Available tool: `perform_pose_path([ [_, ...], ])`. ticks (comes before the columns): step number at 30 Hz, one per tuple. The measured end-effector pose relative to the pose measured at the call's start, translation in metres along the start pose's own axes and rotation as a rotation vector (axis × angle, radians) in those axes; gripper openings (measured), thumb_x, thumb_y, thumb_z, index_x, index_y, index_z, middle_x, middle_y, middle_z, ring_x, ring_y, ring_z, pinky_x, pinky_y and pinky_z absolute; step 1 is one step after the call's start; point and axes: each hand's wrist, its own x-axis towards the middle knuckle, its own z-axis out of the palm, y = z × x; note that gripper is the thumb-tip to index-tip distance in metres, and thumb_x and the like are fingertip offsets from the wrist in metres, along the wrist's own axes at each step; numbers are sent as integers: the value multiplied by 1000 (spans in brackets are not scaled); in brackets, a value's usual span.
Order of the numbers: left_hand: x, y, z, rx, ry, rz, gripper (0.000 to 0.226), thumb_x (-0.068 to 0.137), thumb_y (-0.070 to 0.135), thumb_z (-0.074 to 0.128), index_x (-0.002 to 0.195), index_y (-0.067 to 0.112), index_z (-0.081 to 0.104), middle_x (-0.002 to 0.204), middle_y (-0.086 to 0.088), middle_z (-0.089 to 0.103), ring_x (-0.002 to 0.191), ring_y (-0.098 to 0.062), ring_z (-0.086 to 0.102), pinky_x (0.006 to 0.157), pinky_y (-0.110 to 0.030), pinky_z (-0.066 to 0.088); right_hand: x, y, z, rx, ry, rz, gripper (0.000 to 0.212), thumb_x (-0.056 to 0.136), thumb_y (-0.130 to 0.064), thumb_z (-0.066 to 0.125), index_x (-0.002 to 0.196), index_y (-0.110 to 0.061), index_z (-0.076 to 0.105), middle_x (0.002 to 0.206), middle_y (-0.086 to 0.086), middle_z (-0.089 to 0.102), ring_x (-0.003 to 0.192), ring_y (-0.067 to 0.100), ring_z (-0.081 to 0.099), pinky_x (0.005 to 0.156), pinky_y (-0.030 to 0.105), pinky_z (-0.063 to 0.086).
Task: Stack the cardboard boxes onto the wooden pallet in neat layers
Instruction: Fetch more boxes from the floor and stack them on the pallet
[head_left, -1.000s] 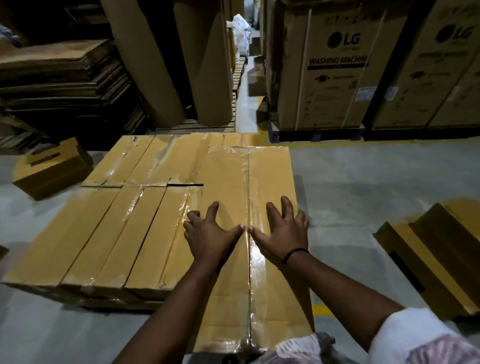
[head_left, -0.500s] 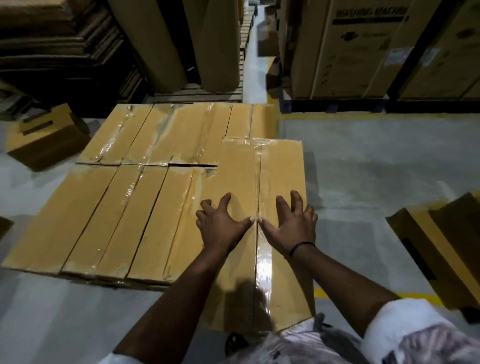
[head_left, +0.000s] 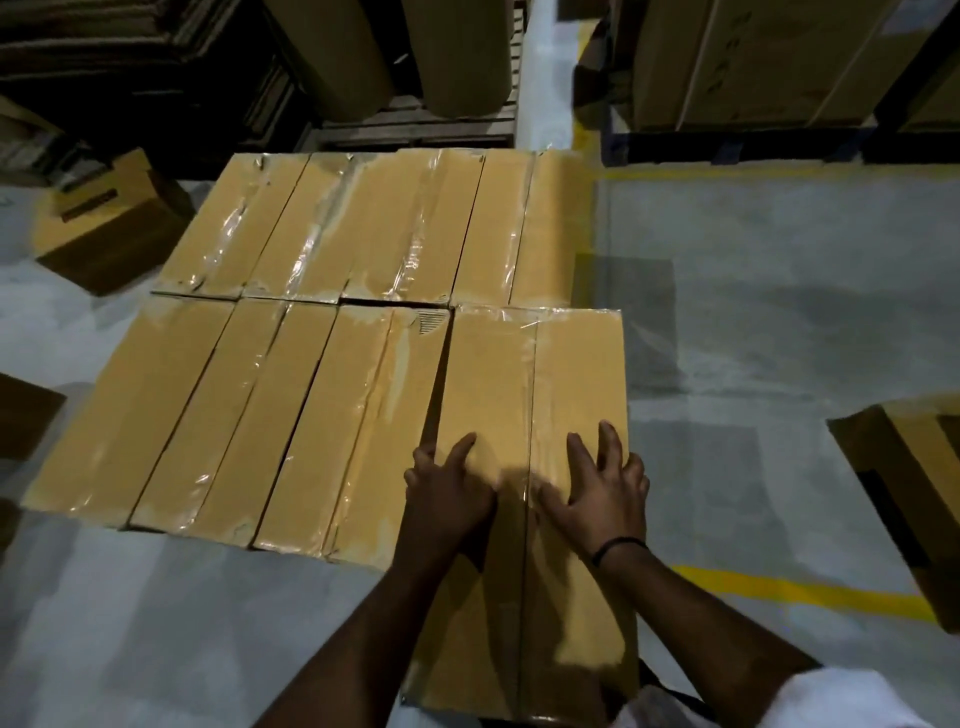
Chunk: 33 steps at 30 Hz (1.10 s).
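Cardboard boxes (head_left: 311, 374) fill the left and centre of the frame as one flat layer: two rows of long taped cartons lying side by side. Whatever pallet carries them is hidden beneath. The right-end box (head_left: 530, 374) closes the near row, its long axis running from the bottom centre of the frame straight up toward the middle, parallel with its neighbours. Its far end appears to meet the near edge of the far row, while its near end reaches well below the near edge of its own row. Whether it overhangs there or is tipped up toward us we cannot tell. So the box lies directly ahead of and under our hands. We judge the coming move to be a push or a settling along that long axis, shared evenly since neither hand is nearer. Our left hand (head_left: 449, 493) lies flat by the box's left edge, its outer fingers spilling over toward the neighbour. Our right hand (head_left: 597, 488) lies flat just inside the right edge — both with fingers spread, gripping nothing.
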Motion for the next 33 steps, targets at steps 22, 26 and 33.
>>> perform_pose_path([
  [22,114,-156,43,493,-567,91,117,83,12,77,159,41,-7,167,-4,-24,144,-40,32,101,-45,54,121,-15,111,34,-461,-2,99,86,-43,75,160,-31,11,161,8,-36,151,40,-21,121,54,21],
  [26,77,-182,50,618,-563,136,136,76,28,87,156,37,-23,159,-2,-41,153,-43,-12,114,-52,40,71,-10,115,-9,-491,-42,110,87,-39,76,161,-28,-6,156,9,-44,153,36,-17,121,46,24],
  [33,65,-209,58,678,-471,299,157,55,84,75,153,26,-33,155,-11,-46,143,-47,-35,122,-64,4,6,-15,156,8,-400,40,131,79,-71,68,155,-22,-28,147,13,-55,155,36,-3,119,42,27],
])
